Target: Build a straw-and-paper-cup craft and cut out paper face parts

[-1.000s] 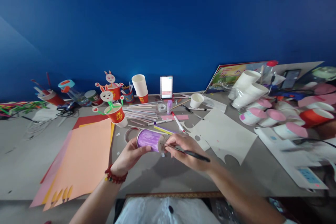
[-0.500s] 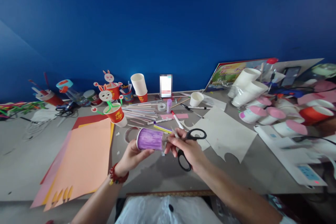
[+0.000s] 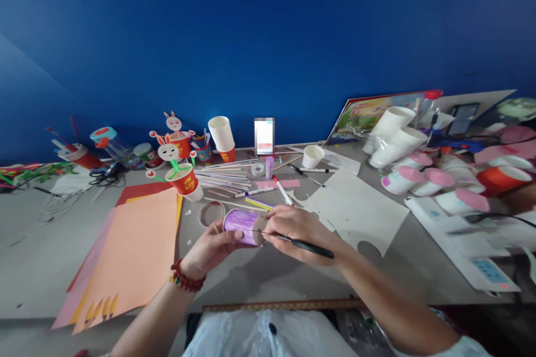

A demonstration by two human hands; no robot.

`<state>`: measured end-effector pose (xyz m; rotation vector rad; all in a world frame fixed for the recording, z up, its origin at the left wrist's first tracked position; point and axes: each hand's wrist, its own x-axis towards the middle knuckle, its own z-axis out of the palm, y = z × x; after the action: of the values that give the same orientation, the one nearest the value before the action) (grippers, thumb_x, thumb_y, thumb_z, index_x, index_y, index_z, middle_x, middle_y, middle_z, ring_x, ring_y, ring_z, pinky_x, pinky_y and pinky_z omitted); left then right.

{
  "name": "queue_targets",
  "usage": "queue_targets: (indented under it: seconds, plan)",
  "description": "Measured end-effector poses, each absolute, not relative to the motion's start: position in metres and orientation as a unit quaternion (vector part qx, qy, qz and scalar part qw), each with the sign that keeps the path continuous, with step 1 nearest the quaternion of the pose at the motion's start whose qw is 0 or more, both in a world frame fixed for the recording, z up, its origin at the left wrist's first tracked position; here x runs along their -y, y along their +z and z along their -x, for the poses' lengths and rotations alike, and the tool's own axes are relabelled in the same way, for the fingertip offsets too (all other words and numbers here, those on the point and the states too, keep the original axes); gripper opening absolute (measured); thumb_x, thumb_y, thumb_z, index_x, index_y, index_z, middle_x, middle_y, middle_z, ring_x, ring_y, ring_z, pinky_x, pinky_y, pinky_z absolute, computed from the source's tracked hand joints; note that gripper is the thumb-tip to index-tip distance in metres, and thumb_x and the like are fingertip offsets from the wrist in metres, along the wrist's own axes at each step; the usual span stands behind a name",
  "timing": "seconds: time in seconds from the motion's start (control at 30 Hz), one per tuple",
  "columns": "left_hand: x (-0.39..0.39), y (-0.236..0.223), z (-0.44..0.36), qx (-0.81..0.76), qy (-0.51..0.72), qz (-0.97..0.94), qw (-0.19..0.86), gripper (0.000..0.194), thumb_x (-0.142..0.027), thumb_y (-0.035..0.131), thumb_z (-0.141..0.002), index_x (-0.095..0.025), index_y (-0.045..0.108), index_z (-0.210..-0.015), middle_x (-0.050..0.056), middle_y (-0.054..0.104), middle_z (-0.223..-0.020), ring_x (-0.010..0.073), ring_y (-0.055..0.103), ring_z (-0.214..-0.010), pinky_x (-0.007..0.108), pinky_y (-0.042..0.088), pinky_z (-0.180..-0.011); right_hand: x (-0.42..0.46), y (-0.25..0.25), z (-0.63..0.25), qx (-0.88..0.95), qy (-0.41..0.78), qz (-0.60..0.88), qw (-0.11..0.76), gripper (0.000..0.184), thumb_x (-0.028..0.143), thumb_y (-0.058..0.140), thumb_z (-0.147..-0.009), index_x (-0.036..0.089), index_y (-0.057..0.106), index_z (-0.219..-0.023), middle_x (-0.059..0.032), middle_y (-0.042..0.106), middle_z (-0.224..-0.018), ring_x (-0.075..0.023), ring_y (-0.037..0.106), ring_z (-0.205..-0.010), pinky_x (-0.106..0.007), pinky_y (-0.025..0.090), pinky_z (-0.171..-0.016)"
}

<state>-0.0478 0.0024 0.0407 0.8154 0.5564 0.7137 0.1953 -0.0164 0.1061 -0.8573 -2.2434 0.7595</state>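
My left hand [image 3: 213, 248] is wrapped round a purple-coloured paper cup [image 3: 240, 227] lying on its side in the air, thumb along its wall and its base turned to the right. At that base, my right hand [image 3: 299, 231] is closed on black-handled scissors [image 3: 312, 246], seen edge-on with the handles toward my wrist. The scissors' tip is against or very near the cup's bottom; whether it goes through cannot be seen. Just behind the cup lies a roll of tape [image 3: 211, 214] on the grey table.
Orange paper sheets [image 3: 134, 251] lie at left. Cut white paper [image 3: 355, 209] is at right, near a white power strip [image 3: 464, 251]. Behind are straws [image 3: 224, 179], markers [image 3: 283, 191], a white cup [image 3: 313, 157] and rabbit-topped red cups [image 3: 184, 180]. Pink-topped cups [image 3: 404, 178] stand far right.
My right hand has rolled over, so the scissors' spread handles now appear edge-on, with the tip at the cup's base. The purple cup has tilted and shifted slightly right.
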Motion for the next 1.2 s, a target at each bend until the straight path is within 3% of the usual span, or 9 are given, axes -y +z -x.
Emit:
queue_targets:
  seconds: [0.2,0.3,0.4,0.57,0.73,0.9,1.0,1.1,1.2]
  plan:
    - [-0.002,0.034,0.052,-0.339,0.392,-0.545,0.659,0.018,-0.028,0.080,-0.079,-0.016,0.079,-0.092,0.004,0.079,-0.085,0.0185,0.071,-0.077,0.029,0.054,-0.080,0.020,0.085,-0.186,0.597,0.575,0.392,0.399,0.019,0.035,0.055,-0.096,0.021,0.054,-0.084,-0.0003,0.070,-0.071,-0.0105,0.055,-0.052,-0.023,0.042,-0.052]
    - [-0.003,0.035,0.054,-0.346,0.396,-0.663,0.533,0.010,-0.023,0.080,-0.078,-0.018,0.081,-0.087,0.005,0.079,-0.082,0.0210,0.071,-0.076,0.030,0.053,-0.078,0.019,0.074,-0.176,0.473,0.647,0.388,0.456,0.019,0.036,0.061,-0.088,0.021,0.052,-0.081,-0.0007,0.071,-0.062,-0.0103,0.052,-0.045,-0.022,0.037,-0.046]
    - [-0.003,0.036,0.055,-0.330,0.406,-0.714,0.465,0.014,-0.018,0.080,-0.076,-0.020,0.082,-0.090,0.006,0.080,-0.088,0.0233,0.072,-0.082,0.031,0.053,-0.083,0.020,0.069,-0.170,0.406,0.668,0.399,0.479,0.018,0.033,0.062,-0.085,0.021,0.051,-0.081,-0.0011,0.071,-0.060,-0.0106,0.053,-0.045,-0.022,0.035,-0.045]
    - [-0.002,0.033,0.051,-0.340,0.401,-0.598,0.605,0.010,-0.024,0.078,-0.080,-0.017,0.080,-0.087,0.004,0.078,-0.078,0.0179,0.069,-0.070,0.027,0.053,-0.073,0.027,0.080,-0.178,0.535,0.590,0.412,0.442,0.017,0.034,0.055,-0.094,0.020,0.053,-0.083,0.0001,0.067,-0.068,-0.0109,0.054,-0.053,-0.022,0.043,-0.052]
    - [-0.001,0.040,0.044,-0.266,0.371,-0.416,0.787,0.028,-0.028,0.080,-0.079,-0.015,0.076,-0.103,0.010,0.079,-0.100,0.0256,0.073,-0.094,0.037,0.054,-0.092,0.024,0.100,-0.192,0.777,0.371,0.380,0.338,0.020,0.026,0.050,-0.097,0.021,0.056,-0.079,-0.0010,0.064,-0.078,-0.0160,0.060,-0.076,-0.027,0.048,-0.072]
    - [0.000,0.046,0.043,-0.261,0.346,-0.338,0.835,0.028,-0.020,0.078,-0.080,-0.013,0.076,-0.107,0.011,0.079,-0.104,0.0253,0.074,-0.096,0.040,0.055,-0.095,0.014,0.101,-0.193,0.875,0.220,0.283,0.325,0.018,0.014,0.045,-0.094,0.022,0.060,-0.086,-0.0006,0.067,-0.077,-0.0176,0.063,-0.078,-0.037,0.047,-0.098]
    - [0.001,0.045,0.044,-0.275,0.334,-0.340,0.835,0.032,-0.023,0.078,-0.080,-0.014,0.075,-0.110,0.011,0.078,-0.107,0.0261,0.074,-0.097,0.042,0.055,-0.096,0.014,0.101,-0.193,0.870,0.245,0.291,0.314,0.019,0.015,0.046,-0.094,0.022,0.060,-0.084,-0.0004,0.067,-0.077,-0.0170,0.062,-0.077,-0.036,0.047,-0.095]
    - [0.002,0.046,0.045,-0.308,0.351,-0.410,0.783,0.028,-0.027,0.078,-0.080,-0.015,0.077,-0.106,0.009,0.079,-0.102,0.0234,0.072,-0.096,0.036,0.054,-0.095,0.017,0.100,-0.194,0.794,0.375,0.364,0.310,0.016,0.024,0.051,-0.096,0.021,0.058,-0.082,-0.0004,0.067,-0.077,-0.0154,0.060,-0.073,-0.028,0.049,-0.073]
    - [0.003,0.050,0.047,-0.358,0.368,-0.547,0.662,0.019,-0.029,0.076,-0.082,-0.017,0.079,-0.097,0.006,0.080,-0.093,0.0204,0.072,-0.086,0.030,0.054,-0.086,0.019,0.093,-0.189,0.648,0.536,0.399,0.365,0.016,0.032,0.054,-0.096,0.021,0.056,-0.085,0.0001,0.067,-0.073,-0.0125,0.058,-0.060,-0.023,0.044,-0.055]
